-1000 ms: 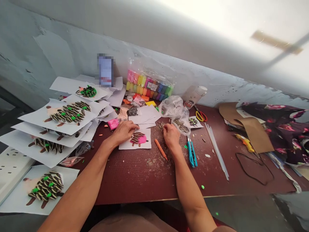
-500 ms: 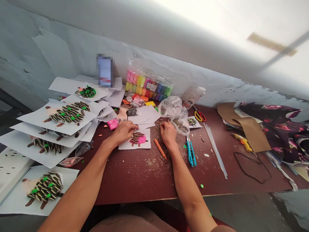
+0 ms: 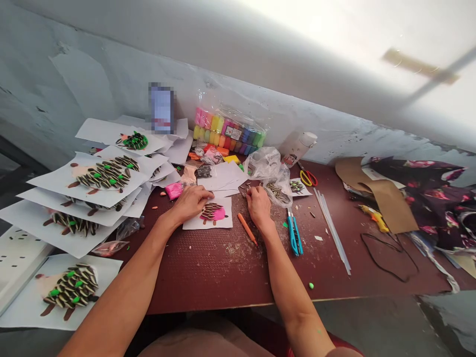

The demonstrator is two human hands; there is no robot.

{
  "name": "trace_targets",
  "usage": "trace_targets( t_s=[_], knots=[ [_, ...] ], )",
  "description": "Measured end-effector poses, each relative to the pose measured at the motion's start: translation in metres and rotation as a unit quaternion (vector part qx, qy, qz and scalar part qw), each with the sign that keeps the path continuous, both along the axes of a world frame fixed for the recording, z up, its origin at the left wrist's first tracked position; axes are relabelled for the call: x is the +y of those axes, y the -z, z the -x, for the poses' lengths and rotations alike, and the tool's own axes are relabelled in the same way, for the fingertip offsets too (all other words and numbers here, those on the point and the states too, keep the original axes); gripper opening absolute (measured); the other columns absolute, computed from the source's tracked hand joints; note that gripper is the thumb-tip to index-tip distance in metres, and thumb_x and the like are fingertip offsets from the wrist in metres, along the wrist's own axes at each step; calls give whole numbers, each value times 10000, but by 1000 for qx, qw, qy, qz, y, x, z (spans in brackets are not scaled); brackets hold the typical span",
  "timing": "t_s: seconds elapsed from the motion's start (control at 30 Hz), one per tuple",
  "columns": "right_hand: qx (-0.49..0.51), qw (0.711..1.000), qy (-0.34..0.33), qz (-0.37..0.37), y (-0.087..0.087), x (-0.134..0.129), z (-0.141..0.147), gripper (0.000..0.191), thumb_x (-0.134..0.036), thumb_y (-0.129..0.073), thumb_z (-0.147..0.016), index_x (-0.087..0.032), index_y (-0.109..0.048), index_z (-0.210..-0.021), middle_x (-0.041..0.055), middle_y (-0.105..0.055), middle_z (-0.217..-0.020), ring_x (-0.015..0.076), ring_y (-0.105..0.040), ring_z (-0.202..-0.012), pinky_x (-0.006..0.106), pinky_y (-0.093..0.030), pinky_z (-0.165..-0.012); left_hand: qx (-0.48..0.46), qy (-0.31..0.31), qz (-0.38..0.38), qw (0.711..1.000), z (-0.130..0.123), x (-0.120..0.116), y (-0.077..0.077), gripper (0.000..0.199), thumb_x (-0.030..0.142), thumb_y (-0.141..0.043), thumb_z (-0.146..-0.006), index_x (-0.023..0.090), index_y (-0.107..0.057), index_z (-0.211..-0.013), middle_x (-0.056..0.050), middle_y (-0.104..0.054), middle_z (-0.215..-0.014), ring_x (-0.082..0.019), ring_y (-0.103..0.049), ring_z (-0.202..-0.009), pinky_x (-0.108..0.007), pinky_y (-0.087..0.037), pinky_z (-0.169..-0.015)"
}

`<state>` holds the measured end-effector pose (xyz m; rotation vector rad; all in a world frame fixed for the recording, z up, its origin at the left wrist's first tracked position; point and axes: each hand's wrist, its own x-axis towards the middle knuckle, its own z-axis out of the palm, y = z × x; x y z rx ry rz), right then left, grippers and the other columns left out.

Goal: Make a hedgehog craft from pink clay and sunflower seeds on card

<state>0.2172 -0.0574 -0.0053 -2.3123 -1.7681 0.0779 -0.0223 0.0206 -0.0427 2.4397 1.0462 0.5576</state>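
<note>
Fingers of the right hand (image 3: pixel 258 207) pinched together among loose sunflower seeds (image 3: pixel 245 192) at centre frame, any seed held too small to tell; left hand (image 3: pixel 189 203) spread flat on a card (image 3: pixel 193 225) bearing a pink clay hedgehog (image 3: pixel 213 213), just beside that hand. Seemingly the seed-setting step, with another seed wanting pressing into the clay next.
</note>
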Motion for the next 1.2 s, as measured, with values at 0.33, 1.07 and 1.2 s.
trace_targets(
  t_s=[0.33, 1.07, 1.2],
  knots=[
    [323, 936, -137, -36, -6, -15, 10, 166, -206, -587, -863, -196, -746, -910, 5, -752, -861, 147, -634, -740, 242, -457, -718, 2, 3, 11, 1000, 1, 1, -1, 296, 141, -561, -906, 251, -805, -1032, -63, -737, -918, -237, -633, -935, -369, -450, -847],
    [197, 967, -156, -34, 3, -31, 34, 156, -133, -557, -923, -206, -690, -886, 20, -701, -868, 153, -620, -778, 237, -435, -754, 0, 4, 10, 1000, 0, -1, -3, 301, 129, -570, -909, 254, -807, -1045, -60, -730, -919, -232, -632, -927, -366, -450, -850],
    [182, 971, -153, -35, 4, -32, 38, 153, -145, -556, -936, -208, -693, -910, 25, -707, -887, 158, -634, -802, 240, -434, -765, 5, 7, 5, 1000, 1, 0, -4, 338, 109, -554, -896, 265, -808, -1055, -57, -723, -907, -228, -624, -909, -362, -448, -828]
  ],
)
